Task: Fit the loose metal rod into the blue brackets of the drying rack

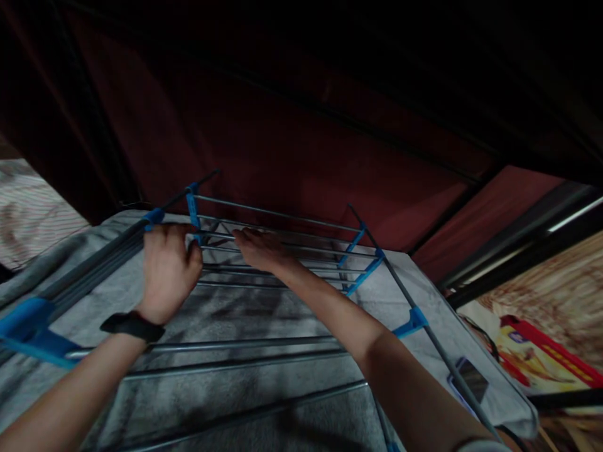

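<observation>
A metal clothes drying rack (301,221) with grey rods and blue plastic joints stands over a grey blanket (235,314). My left hand (168,267), with a black band on its wrist, curls its fingers round a rod near the blue joint at the rack's far left. My right hand (262,250) reaches further in and lies on the rods of the raised wing, fingers bent over one rod. Neither hand holds any loose thing.
Dark red curtains (292,150) hang right behind the rack. A phone (468,380) lies on the blanket's right edge under the rack's side bar. Colourful printed packaging (541,358) lies lower right. A striped cloth (28,213) shows at far left.
</observation>
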The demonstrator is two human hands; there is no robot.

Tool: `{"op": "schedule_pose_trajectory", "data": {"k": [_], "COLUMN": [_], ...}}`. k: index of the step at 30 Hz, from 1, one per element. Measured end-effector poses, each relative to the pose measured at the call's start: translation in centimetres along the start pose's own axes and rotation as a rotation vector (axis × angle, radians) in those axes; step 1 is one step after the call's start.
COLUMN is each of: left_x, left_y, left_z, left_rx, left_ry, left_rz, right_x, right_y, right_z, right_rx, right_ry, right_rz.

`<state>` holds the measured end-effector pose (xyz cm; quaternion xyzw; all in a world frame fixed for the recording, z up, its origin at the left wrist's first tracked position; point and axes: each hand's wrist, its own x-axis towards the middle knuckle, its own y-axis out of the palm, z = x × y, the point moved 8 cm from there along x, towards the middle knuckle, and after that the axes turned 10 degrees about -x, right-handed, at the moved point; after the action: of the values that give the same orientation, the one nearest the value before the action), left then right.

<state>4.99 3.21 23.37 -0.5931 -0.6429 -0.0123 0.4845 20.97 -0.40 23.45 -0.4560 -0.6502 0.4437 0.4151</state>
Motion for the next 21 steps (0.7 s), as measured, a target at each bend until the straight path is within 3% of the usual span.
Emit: {"op": "schedule_pose_trajectory", "data": {"k": [2, 4, 7, 9, 16, 19, 21], "left_x": [1.1, 2.5, 3.5, 3.6, 4.0, 4.2, 4.3], "left_y": [1.3, 3.4, 6.4, 7.3, 7.1, 7.4, 7.5], "left_z": [-2.6, -3.4, -2.5, -1.7, -0.6, -0.2, 0.0], "left_rx": [0.048, 0.062, 0.005, -0.02, -0.07, -0.104, -0.141], "left_ry": [0.188, 0.281, 0.31, 0.32, 0.35, 0.339, 0.33], "left_rz": [0.13, 0.306, 0.592, 0.691, 0.662, 0.668, 0.672], "right_x": [0.0, 0.0, 0.2, 0.4, -0.1, -3.2, -6.9], "right_y": [-0.1, -0.1, 0.1, 0.5, 0.5, -1.0, -2.3], "right_z": [0.0, 0.0, -0.1, -0.1, -2.0, -5.9, -10.6], "right_rx": [-0.009, -0.017, -0.008, 0.017, 0.261, 0.313, 0.33], "right_ry": [0.006, 0.011, 0.011, 0.011, 0.035, 0.025, 0.104], "right_rz": [-0.022, -0.043, -0.055, -0.056, -0.105, -0.168, -0.251]}}
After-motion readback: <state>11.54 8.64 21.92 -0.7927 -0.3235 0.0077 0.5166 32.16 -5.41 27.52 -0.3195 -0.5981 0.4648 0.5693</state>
